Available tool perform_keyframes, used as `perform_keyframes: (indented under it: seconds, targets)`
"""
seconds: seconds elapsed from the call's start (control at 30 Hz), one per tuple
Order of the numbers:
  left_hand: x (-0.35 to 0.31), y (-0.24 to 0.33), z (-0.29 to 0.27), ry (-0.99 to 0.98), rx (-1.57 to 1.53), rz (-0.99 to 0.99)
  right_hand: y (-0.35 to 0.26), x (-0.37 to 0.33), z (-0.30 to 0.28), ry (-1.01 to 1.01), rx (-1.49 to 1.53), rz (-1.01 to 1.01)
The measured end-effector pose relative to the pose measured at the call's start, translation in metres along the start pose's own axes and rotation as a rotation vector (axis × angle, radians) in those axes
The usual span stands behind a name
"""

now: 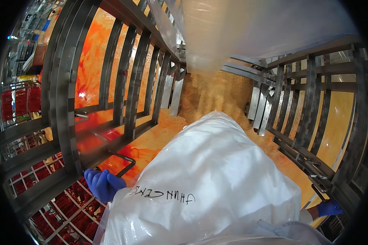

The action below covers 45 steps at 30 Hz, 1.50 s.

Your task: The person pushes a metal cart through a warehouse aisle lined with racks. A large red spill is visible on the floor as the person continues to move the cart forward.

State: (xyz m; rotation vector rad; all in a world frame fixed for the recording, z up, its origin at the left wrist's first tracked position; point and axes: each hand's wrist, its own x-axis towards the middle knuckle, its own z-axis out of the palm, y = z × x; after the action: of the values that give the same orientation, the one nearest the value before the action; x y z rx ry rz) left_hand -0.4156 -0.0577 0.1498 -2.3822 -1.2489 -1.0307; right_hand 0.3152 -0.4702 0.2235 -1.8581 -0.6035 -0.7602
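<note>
My left hand (104, 185), in a blue glove, is beside the lower end of the left barred metal gate (71, 106). Its fingers are curled closed, and whatever lies inside them is hidden. Close above it, a bent metal handle (126, 161) sticks out from the gate. At the lower right my right hand (330, 208), also gloved in blue, is against the lower part of the right barred metal gate (310, 106). Dark shadow near the picture's rim hides most of its fingers. A white garment under clear plastic (208, 163), with black handwriting, covers my front.
A translucent plastic sheet (204, 36) hangs ahead between the gates, above a wet tan floor (216, 94). Red liquid (106, 139) spreads over the floor at left. Grid racks holding dark red pieces (65, 204) stand at the lower left.
</note>
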Motion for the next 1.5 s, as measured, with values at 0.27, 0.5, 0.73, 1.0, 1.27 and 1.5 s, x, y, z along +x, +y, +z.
perform_keyframes:
  seconds: [0.27, 0.5, 0.73, 1.0, 1.27, 1.5]
  targets:
    - [0.001, -0.003, 0.006, 0.075, -0.039, 0.002, -0.02, -0.002, 0.023, 0.168, 0.091, 0.138]
    - [-0.003, -0.004, 0.005, 0.044, -0.019, -0.022, -0.006, 0.015, 0.007, 0.277, 0.504, 0.355]
    - [-0.004, 0.004, 0.012, 0.14, 0.023, -0.147, -0.045, -0.011, 0.047, 0.394, 0.406, 0.374]
    - [-0.009, 0.003, 0.012, 0.154, 0.141, -0.258, -0.054, -0.03, 0.048, 0.422, 0.59, 0.429]
    - [-0.018, -0.006, 0.019, 0.263, 0.052, -0.214, -0.028, -0.011, 0.042, 0.354, 0.364, 0.388]
    - [0.007, 0.007, 0.034, 0.213, -0.048, -0.088, 0.047, 0.018, 0.016, -0.135, 0.337, 0.461]
